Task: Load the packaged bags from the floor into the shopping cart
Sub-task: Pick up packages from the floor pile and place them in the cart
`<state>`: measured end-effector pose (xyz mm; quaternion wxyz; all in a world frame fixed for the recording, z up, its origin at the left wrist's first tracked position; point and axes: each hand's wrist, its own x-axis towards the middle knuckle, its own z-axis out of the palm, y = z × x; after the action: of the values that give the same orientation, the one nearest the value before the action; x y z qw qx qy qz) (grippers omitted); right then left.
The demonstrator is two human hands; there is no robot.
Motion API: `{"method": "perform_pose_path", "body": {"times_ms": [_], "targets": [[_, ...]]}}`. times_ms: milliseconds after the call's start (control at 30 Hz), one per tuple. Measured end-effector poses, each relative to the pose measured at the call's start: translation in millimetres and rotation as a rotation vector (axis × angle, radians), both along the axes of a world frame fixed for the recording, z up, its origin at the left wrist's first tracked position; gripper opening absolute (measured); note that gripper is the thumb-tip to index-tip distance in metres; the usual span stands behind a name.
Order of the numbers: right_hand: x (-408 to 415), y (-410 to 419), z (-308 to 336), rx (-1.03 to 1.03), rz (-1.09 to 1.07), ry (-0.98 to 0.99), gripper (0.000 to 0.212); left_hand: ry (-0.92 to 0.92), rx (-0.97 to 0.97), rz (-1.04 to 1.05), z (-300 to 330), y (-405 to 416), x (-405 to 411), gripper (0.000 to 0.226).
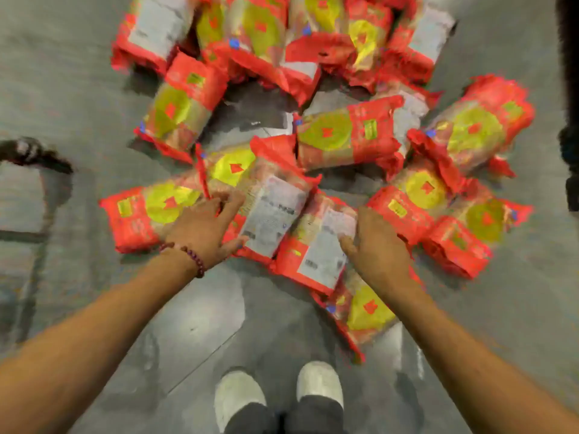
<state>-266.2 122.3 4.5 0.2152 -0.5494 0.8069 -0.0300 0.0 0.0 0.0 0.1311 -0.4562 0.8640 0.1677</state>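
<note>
Many red-and-yellow packaged bags (351,133) lie heaped on the grey floor (78,89) ahead of my white shoes (319,383). My left hand (203,230), a bead bracelet (191,255) at its wrist, rests across two of the nearest: the fingers (232,202) are spread and laid over the top edge of a bag with its white label up (272,211), the thumb pressing against that bag's lower edge, while the palm covers part of the yellow-circled bag (147,211) just to its left. My right hand (379,245) lies flat on the neighbouring label-up bag (316,255), fingers apart, thumb on the label, the rest reaching over its right side where I cannot see whether they curl under. Both bags touch each other and sit on the floor. A dark metal frame (37,158) shows at the far left, too blurred to identify.
</note>
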Motion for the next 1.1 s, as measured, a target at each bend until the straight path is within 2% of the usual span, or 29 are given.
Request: {"method": "perform_pose_path", "body": {"times_ms": [133,233,300,367,500,600,733,833,967,1100], "targets": [[5.1,15.7,-104.6,0.214,-0.145,-0.032,0.08,-0.054,0.031,0.112,-102.9,-11.8,2.3,0.083],[8.6,22.6,-157.7,0.251,-0.288,-0.136,0.095,-0.057,0.041,0.167,-150.0,-17.0,6.4,0.088],[12.4,25.1,-177.1,0.191,-0.395,-0.334,0.1,0.011,-0.037,0.144,-163.4,-21.0,10.2,0.097],[16.0,27.0,-191.9,0.077,-0.478,-0.482,0.103,0.129,-0.003,0.178,-171.7,-22.2,10.5,0.104],[19.3,27.6,-202.6,-0.098,-0.546,-0.604,0.102,0.297,0.16,0.284,-180.1,-19.1,-2.2,0.115],[18.7,28.2,-197.8,-0.16,-0.574,-0.628,0.098,0.336,0.192,0.301,-176.2,-18.7,-7.8,0.11],[19.5,32.4,-160.0,-0.166,-0.55,-0.636,0.092,0.362,0.206,0.377,-138.7,-1.4,-2.6,0.099],[21.6,37.7,-102.0,-0.17,-0.484,-0.621,0.09,0.395,0.209,0.472,-82.2,16.9,7.1,0.097],[19.1,26.4,3.5,-0.216,-0.385,-0.624,0.092,0.475,0.172,0.563,21.4,26.5,20.6,0.095],[18.7,-7.4,141.9,-0.34,-0.256,-0.653,0.086,0.582,0.09,0.654,158.5,16.6,30.7,0.097]]}}
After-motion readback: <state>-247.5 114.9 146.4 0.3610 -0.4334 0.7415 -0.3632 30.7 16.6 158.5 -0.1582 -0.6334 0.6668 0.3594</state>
